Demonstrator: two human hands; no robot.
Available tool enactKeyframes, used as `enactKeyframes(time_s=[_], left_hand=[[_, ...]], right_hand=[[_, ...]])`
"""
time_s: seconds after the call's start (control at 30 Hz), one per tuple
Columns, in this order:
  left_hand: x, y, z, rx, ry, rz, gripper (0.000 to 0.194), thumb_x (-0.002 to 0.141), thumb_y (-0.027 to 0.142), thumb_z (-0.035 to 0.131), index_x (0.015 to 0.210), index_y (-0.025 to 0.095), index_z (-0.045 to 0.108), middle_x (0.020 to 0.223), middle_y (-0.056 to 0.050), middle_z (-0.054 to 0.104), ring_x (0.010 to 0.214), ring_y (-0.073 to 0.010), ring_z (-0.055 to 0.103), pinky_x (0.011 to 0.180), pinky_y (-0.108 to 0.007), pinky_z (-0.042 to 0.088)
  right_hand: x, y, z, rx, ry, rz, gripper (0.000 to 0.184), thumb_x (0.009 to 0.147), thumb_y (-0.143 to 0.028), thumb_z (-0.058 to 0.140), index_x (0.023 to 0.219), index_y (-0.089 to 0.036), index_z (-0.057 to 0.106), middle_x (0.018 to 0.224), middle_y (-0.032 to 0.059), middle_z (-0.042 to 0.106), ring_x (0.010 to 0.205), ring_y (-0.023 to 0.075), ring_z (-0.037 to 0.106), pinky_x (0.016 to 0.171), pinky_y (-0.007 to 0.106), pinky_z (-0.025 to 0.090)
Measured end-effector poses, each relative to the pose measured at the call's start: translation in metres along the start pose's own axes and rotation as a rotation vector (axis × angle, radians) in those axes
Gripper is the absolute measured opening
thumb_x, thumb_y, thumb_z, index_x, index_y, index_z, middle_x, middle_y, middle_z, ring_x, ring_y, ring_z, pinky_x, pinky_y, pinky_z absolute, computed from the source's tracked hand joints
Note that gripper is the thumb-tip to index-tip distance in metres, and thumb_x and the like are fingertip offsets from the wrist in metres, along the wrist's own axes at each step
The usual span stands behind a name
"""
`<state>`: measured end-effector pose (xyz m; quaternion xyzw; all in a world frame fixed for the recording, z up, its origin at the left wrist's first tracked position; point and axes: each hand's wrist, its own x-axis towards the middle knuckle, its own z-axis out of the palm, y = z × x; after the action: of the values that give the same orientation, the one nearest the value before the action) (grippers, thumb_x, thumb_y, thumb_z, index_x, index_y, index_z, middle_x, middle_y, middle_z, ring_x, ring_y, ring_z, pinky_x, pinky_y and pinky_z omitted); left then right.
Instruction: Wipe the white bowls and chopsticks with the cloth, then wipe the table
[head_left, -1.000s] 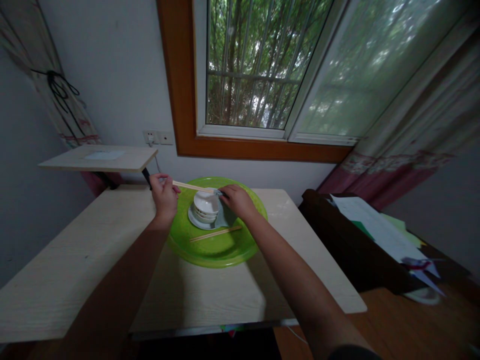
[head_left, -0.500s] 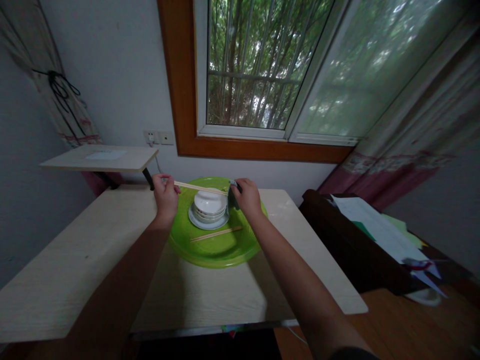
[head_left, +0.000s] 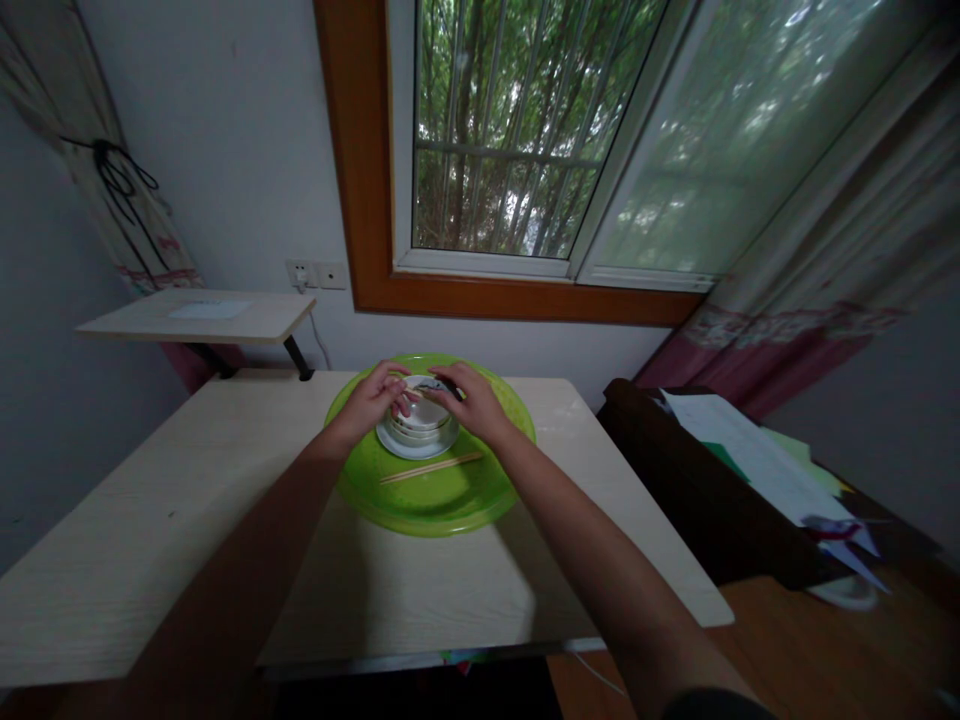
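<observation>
Over a stack of small white bowls (head_left: 421,425), my left hand (head_left: 367,405) is closed, fingertips pinched on a pair of chopsticks that show only as a short pale bit. Facing it, my right hand (head_left: 472,400) is closed on a grey cloth (head_left: 430,386), mostly hidden by the fingers. Both hands' fingertips nearly meet above the top bowl. Under the bowls lies a white plate (head_left: 409,450), set in a round green tray (head_left: 442,525). Another pair of chopsticks (head_left: 431,468) rests on the tray in front of the plate.
The tray stands on a pale wooden table (head_left: 420,590). At the left rises a small shelf (head_left: 202,315) with a paper on it. Right of the table is a dark brown piece of furniture (head_left: 675,490) bearing papers (head_left: 742,460). A window (head_left: 525,150) is behind.
My left hand moved right and closer, over the bowls. The cloth in my right hand slid right off along the chopsticks, then came back left to the left hand.
</observation>
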<state>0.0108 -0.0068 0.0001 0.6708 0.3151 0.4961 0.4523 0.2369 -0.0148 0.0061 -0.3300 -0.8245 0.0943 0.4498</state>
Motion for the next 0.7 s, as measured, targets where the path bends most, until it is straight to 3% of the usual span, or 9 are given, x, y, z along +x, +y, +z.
enactKeyframes(time_s=[0.1,0.27,0.4,0.5,0.6,0.7], left_hand=[[-0.001,0.000,0.000,0.031,-0.019,0.009,0.029,0.090,0.048,0.065,0.098,0.021,0.055,0.068,0.001,0.071,0.054,-0.0153,0.066,0.053,-0.025,0.047],[-0.002,-0.001,0.000,0.099,-0.049,0.012,0.024,0.093,0.046,0.060,0.093,0.023,0.054,0.062,0.001,0.070,0.054,-0.0167,0.064,0.054,-0.027,0.047],[-0.001,-0.001,0.000,0.095,-0.005,-0.001,0.024,0.091,0.045,0.062,0.092,0.022,0.054,0.061,0.001,0.069,0.052,-0.0164,0.063,0.053,-0.026,0.046],[0.000,-0.001,0.000,0.073,0.034,-0.021,0.023,0.090,0.043,0.064,0.090,0.022,0.054,0.061,0.002,0.068,0.053,-0.0159,0.064,0.053,-0.025,0.046],[0.001,0.001,0.000,0.062,0.066,-0.026,0.022,0.089,0.041,0.064,0.089,0.022,0.053,0.064,0.002,0.068,0.053,-0.0154,0.065,0.052,-0.025,0.047],[0.000,0.003,0.000,0.067,0.086,-0.026,0.021,0.089,0.040,0.064,0.090,0.022,0.053,0.065,0.002,0.068,0.051,-0.0140,0.064,0.051,-0.024,0.046]], right_hand=[[-0.001,0.003,0.004,0.018,-0.017,0.033,0.033,0.093,-0.034,0.071,0.122,-0.020,0.066,0.109,0.0088,0.071,0.100,0.0222,0.065,0.089,0.035,0.053],[-0.002,0.008,0.006,-0.020,-0.087,0.024,0.024,0.088,-0.021,0.071,0.111,-0.020,0.070,0.108,0.0077,0.074,0.099,0.0219,0.068,0.090,0.034,0.051],[-0.002,0.009,0.007,-0.018,-0.078,0.079,0.024,0.086,-0.017,0.068,0.110,-0.020,0.068,0.104,0.0064,0.074,0.093,0.0203,0.067,0.084,0.032,0.051],[-0.002,0.005,0.005,0.008,-0.069,0.101,0.022,0.086,-0.023,0.071,0.107,-0.020,0.066,0.101,0.0056,0.073,0.087,0.0194,0.066,0.079,0.031,0.051],[-0.001,-0.003,0.000,0.051,-0.096,0.050,0.024,0.087,-0.035,0.075,0.104,-0.020,0.066,0.105,0.0073,0.073,0.093,0.0209,0.067,0.085,0.033,0.051],[0.000,-0.009,-0.004,0.093,-0.106,-0.034,0.019,0.099,-0.039,0.061,0.101,-0.021,0.066,0.110,0.0083,0.072,0.103,0.0208,0.066,0.095,0.035,0.050]])
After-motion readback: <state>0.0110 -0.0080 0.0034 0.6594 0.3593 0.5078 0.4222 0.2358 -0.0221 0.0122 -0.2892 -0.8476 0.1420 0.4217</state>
